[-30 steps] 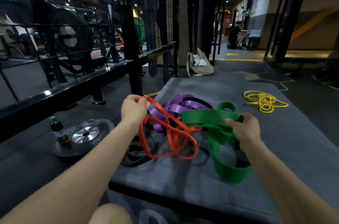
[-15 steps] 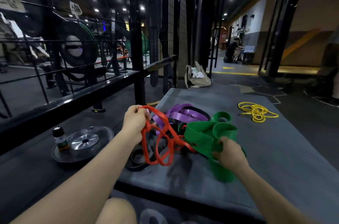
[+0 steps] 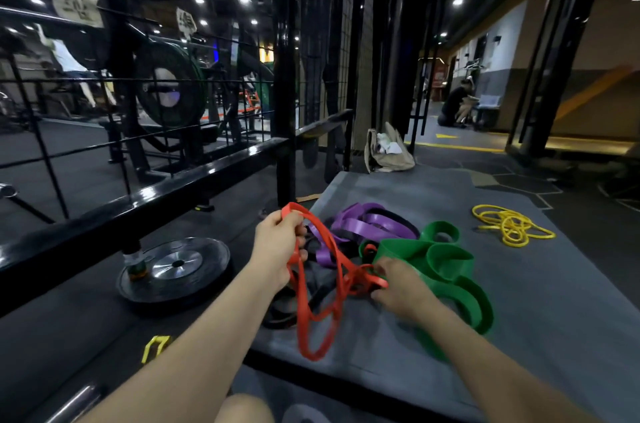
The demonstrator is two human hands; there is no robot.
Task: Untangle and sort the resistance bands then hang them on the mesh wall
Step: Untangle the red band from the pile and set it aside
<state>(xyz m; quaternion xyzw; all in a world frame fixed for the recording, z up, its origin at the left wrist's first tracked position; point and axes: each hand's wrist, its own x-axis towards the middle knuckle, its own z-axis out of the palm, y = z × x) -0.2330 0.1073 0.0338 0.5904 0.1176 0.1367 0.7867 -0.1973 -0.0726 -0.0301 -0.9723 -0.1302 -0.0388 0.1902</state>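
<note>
The left hand (image 3: 278, 242) holds a clenched grip on the top of a thin red-orange rubber resistance band (image 3: 313, 298), lifted so its long twisted loops hang down over the grey floor mat (image 3: 554, 301). The right hand (image 3: 398, 284) pinches the same band where it knots near a wide green flat band (image 3: 446, 260), which lies folded on the mat. Behind them sits a purple flat band (image 3: 367, 225) tangled with black bands (image 3: 294, 312). A thin yellow band (image 3: 509, 225) lies apart, further right.

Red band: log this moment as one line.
stage: untangling | left hand: grip on red band, lifted | right hand: at red-green knot | green band: on mat | hung: none
</note>
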